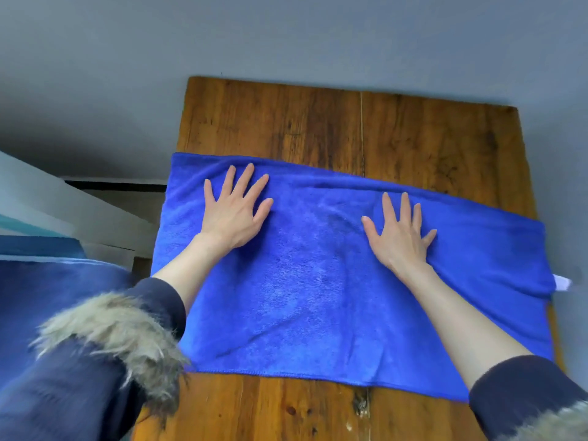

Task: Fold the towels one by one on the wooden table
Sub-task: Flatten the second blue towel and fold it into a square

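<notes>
Fur-trimmed sleeve [105,332] nearest lens. Worktop [286,122]: wooden, far end bare. Blue towel [318,297] spans worktop, long axis left edge to right edge, both ends overhanging. Left hand [235,211], right hand [401,237]: fingers straight, spread, pressing flat near towel's far edge; both equally near.

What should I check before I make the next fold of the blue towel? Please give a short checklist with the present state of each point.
1. Both hands flat on the blue towel: ok. The left hand and the right hand press it with straight fingers.
2. Towel smooth: not ok, shallow creases run along its far edge.
3. Towel fully on the wooden table: not ok, its left and right ends overhang the table's sides.
4. White tag tucked in: not ok, it sticks out on the right.
5. Number of layers already folded: cannot tell.
</notes>
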{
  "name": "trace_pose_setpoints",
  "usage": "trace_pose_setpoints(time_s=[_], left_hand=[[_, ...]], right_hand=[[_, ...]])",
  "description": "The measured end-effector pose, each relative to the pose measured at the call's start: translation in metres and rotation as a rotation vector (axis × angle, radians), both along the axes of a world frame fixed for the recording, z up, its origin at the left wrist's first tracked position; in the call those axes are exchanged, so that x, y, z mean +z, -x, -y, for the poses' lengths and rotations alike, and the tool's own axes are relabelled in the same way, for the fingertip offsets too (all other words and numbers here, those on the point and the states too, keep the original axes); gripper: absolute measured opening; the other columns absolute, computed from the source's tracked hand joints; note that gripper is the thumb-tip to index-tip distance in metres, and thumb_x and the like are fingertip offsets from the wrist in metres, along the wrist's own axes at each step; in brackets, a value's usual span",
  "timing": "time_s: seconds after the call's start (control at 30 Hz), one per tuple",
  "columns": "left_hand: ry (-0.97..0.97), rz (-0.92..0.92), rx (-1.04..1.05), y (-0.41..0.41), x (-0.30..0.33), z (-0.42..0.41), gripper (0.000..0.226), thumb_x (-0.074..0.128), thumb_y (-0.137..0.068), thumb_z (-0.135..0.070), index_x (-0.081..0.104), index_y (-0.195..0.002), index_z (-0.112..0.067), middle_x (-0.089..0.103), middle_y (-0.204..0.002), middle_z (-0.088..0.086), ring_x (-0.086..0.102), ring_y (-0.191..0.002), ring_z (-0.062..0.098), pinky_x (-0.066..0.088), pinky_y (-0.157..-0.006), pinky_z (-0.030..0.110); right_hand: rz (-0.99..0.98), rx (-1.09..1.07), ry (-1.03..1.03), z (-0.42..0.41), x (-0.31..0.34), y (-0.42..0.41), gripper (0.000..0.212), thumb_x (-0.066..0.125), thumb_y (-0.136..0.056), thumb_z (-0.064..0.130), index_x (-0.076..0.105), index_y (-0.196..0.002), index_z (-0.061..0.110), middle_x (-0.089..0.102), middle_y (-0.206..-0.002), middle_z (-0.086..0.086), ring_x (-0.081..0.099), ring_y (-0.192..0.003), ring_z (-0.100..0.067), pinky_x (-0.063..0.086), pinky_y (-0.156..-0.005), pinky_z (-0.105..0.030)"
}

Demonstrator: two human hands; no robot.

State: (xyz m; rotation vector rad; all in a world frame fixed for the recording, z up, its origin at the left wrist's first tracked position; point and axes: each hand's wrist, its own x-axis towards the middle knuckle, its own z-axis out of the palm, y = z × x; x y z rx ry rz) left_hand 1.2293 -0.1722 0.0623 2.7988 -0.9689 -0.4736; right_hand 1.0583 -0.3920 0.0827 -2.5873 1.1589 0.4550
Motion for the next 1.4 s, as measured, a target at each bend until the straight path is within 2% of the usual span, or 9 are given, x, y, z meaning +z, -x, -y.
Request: trace_pose_setpoints(time_s=[0.2, 0.4, 0.57, 0.8, 0.97, 1.1, 1.2, 1.3, 1.4], left_hand=[[-0.028, 0.028, 0.003, -0.012, 0.001, -0.009, 0.061, 0.030, -0.093, -0.056, 0.012, -0.148, -0.035, -0.001, -0.159, -0.006, -0.005, -0.145, 0.022, 0.000, -0.112, 0.058], [0.045, 0.039, -0.014, 0.015, 0.011, 0.011, 0.061, 0.035, -0.095, -0.047, 0.011, -0.149, -0.030, -0.006, -0.158, 0.002, -0.010, -0.145, 0.025, -0.002, -0.111, 0.061], [0.077, 0.065, -0.177, 0.091, 0.013, 0.046, 0.061, 0.041, -0.093, -0.045, 0.019, -0.148, -0.029, -0.002, -0.158, 0.005, -0.004, -0.145, 0.030, 0.000, -0.109, 0.063], [0.026, 0.022, -0.323, 0.189, 0.005, 0.094, 0.066, 0.044, -0.088, -0.057, 0.026, -0.146, -0.031, 0.005, -0.158, 0.006, 0.000, -0.144, 0.034, 0.000, -0.105, 0.069], [-0.085, -0.026, -0.320, 0.233, 0.003, 0.106, 0.074, 0.048, -0.083, -0.063, 0.021, -0.146, -0.036, 0.002, -0.158, 0.006, -0.002, -0.144, 0.034, 0.005, -0.101, 0.073], [-0.098, -0.073, -0.262, 0.249, 0.006, 0.114, 0.073, 0.049, -0.084, -0.060, 0.016, -0.146, -0.040, -0.009, -0.158, 0.002, -0.014, -0.144, 0.029, 0.000, -0.102, 0.072], [-0.069, -0.077, -0.245, 0.261, 0.011, 0.125, 0.070, 0.048, -0.087, -0.055, 0.017, -0.147, -0.037, -0.006, -0.158, 0.004, -0.009, -0.145, 0.031, 0.000, -0.103, 0.071], [-0.022, -0.054, -0.336, 0.279, 0.016, 0.142, 0.068, 0.056, -0.087, -0.048, 0.026, -0.146, -0.031, 0.008, -0.157, 0.009, 0.007, -0.144, 0.036, 0.008, -0.102, 0.072], [-0.016, -0.032, -0.433, 0.307, 0.017, 0.159, 0.067, 0.061, -0.084, -0.045, 0.035, -0.143, -0.028, 0.022, -0.154, 0.013, 0.021, -0.140, 0.040, 0.018, -0.097, 0.074]], right_hand=[[-0.014, 0.124, -0.035, 0.011, -0.003, -0.014, 0.074, 0.033, -0.090, 0.062, 0.000, -0.149, 0.031, -0.018, -0.157, 0.000, -0.017, -0.143, -0.026, 0.000, -0.107, -0.067], [0.044, 0.130, -0.047, 0.008, 0.002, -0.009, 0.069, 0.032, -0.093, 0.058, 0.003, -0.149, 0.030, -0.016, -0.157, 0.002, -0.018, -0.143, -0.023, -0.002, -0.107, -0.066], [0.129, 0.108, -0.004, 0.012, 0.004, 0.050, 0.062, 0.033, -0.096, 0.049, 0.009, -0.149, 0.028, -0.013, -0.158, 0.003, -0.018, -0.144, -0.021, -0.002, -0.109, -0.063], [-0.001, 0.040, 0.031, 0.044, -0.007, 0.156, 0.067, 0.032, -0.093, 0.056, 0.006, -0.149, 0.031, -0.013, -0.158, 0.001, -0.016, -0.144, -0.023, 0.000, -0.109, -0.064], [-0.018, 0.092, -0.003, 0.070, -0.012, 0.202, 0.070, 0.026, -0.091, 0.062, -0.002, -0.148, 0.034, -0.016, -0.157, 0.006, -0.018, -0.144, -0.018, -0.003, -0.111, -0.059], [0.034, 0.147, -0.066, 0.087, -0.009, 0.222, 0.068, 0.032, -0.093, 0.057, 0.005, -0.149, 0.031, -0.012, -0.158, 0.005, -0.016, -0.144, -0.015, -0.005, -0.114, -0.055], [0.187, 0.045, -0.081, 0.096, -0.001, 0.240, 0.060, 0.044, -0.095, 0.044, 0.023, -0.148, 0.024, 0.006, -0.158, 0.000, -0.003, -0.146, -0.018, -0.002, -0.115, -0.053], [0.351, -0.164, -0.031, 0.108, 0.005, 0.264, 0.048, 0.053, -0.093, 0.023, 0.042, -0.139, 0.011, 0.031, -0.150, -0.010, 0.026, -0.140, -0.027, 0.020, -0.114, -0.049], [0.420, -0.343, -0.061, 0.112, 0.009, 0.283, 0.043, 0.054, -0.092, 0.012, 0.046, -0.134, 0.004, 0.043, -0.139, -0.013, 0.041, -0.127, -0.029, 0.034, -0.106, -0.039]])
